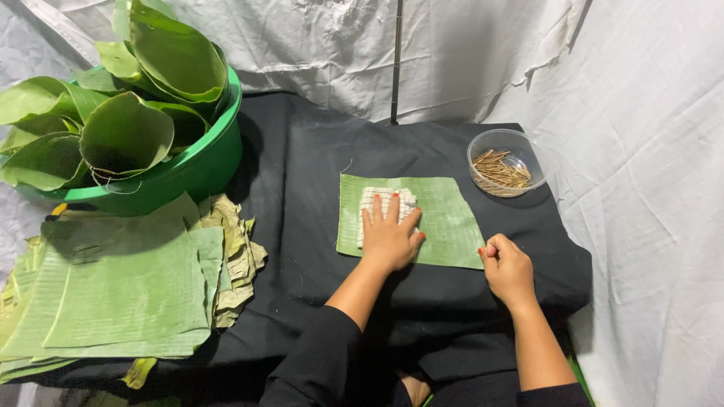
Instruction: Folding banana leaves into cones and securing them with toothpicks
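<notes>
Head view looks down on a black cloth [317, 166] spread over a low surface, with white sheeting [648, 113] behind and to the right. The person's left hand [390, 235] lies flat and open, fingers spread, palm pressing on a small checked cloth [386, 199] that rests on a rectangular cut banana leaf [445, 218]. The left forearm runs down from it into a black sleeve [317, 362]. The right hand [507, 269] sits at the leaf's lower right corner, fingers curled into a loose fist with the thumb on top; whether it pinches the leaf's edge cannot be told.

A clear round bowl [507, 143] stands just beyond the leaf's far right corner and holds a heap of short brown sticks [501, 172]. A green plastic tub [204, 162] at the far left is stuffed with large curled green leaves [124, 132]. In front of the tub lies a stack of flat cut leaves [121, 290], with torn yellowish leaf scraps [235, 260] along its right side.

The single leaf lies centred on the black cloth, under the left hand and touching the right.
</notes>
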